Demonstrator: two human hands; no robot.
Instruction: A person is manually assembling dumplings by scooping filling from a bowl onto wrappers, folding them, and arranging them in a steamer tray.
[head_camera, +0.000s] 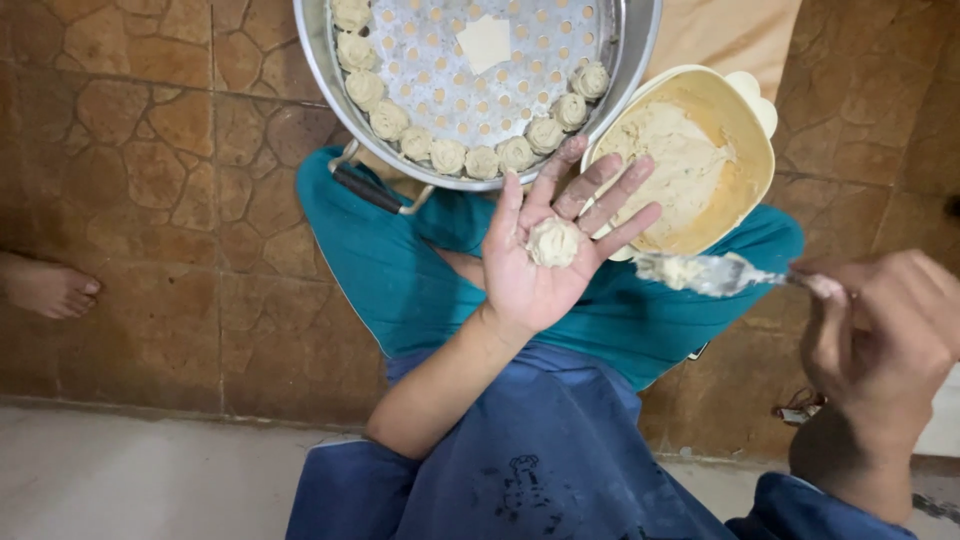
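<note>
Resting flat and palm-up, the left hand (540, 255) was seen over the lap with a pleated dumpling (553, 242) carried at the middle of the palm. Its fingers (600, 190) were spread apart and straight, not closed on the dumpling; fingertips were reaching the rim of the steamer tray and the edge of the bowl.

The right hand (880, 340) was seen at the right edge, its fingers clamped together on the handle of a metal spoon (715, 273). The spoon blade was coated with pale filling and pointed left, just beside the left palm, not touching the dumpling.

A cream plastic bowl (752, 150) of pale filling was placed just behind the left fingertips, tilted on the lap. A round perforated metal steamer tray (640, 40) was set beside it, touching or overlapping the bowl's left rim. Finished dumplings (447, 155) were lined in an arc along the tray's near inner edge; a small square of pale wrapper (484, 42) lay near its centre. A black tray handle (368, 188) was seen at the lower left.

Teal cloth (380, 260) and blue cloth (540, 450) were seen under both hands. A bare foot (50, 287) of another person was on the stone-pattern floor (150, 130) at the far left.
</note>
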